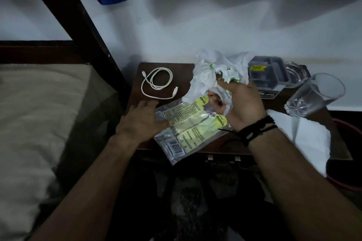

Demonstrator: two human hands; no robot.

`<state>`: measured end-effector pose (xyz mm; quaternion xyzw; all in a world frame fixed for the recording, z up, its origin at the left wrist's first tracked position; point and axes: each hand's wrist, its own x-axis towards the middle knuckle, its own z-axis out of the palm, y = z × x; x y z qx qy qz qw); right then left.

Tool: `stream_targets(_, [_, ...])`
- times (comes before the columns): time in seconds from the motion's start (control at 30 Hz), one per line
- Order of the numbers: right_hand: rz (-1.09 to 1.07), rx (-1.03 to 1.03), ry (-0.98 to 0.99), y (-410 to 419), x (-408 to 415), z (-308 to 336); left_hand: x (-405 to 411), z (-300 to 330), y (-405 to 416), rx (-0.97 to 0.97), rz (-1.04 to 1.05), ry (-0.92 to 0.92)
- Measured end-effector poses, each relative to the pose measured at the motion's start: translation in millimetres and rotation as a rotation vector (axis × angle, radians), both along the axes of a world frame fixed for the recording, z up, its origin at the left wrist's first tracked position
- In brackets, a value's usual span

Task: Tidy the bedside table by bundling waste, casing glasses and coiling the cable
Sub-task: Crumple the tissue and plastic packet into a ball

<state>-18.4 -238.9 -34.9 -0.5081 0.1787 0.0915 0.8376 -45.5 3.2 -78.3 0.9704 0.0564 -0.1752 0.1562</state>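
Waste fills the frame's centre: crumpled white tissue paper [211,76] with green flecks, clutched in the right hand [242,103], above a clear, yellow-labelled plastic packet [188,131] pressed flat by the left hand [141,121] on the bedside table [176,70]. A white cable [156,82] lies loosely coiled at centre left.

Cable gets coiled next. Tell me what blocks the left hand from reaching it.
Nothing visible: the left hand rests on the clear plastic wrapper, and bare dark wooden tabletop separates it from the white charging cable.
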Motion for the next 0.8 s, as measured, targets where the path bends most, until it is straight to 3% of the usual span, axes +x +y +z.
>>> stream_targets(0.2, [-0.018, 0.02, -0.029, -6.4, -5.5, 5.8, 1.8, -1.5, -1.7, -0.011, -0.013, 0.031])
stream_targets(0.33, [-0.04, 0.052, -0.007, -7.6, -7.5, 7.8, 1.6, 14.3, -1.2, -0.234, 0.056, 0.003])
stream_targets(0.67, [0.012, 0.292, 0.024, -14.0, -1.9, 14.0, -25.0, 70.0, -3.3, -0.513, 0.212, -0.415])
stream_targets(0.8, [0.144, 0.387, -0.023, -8.2, -4.8, 22.1, -25.0, 68.0, -13.3, -0.78, 0.344, -0.525])
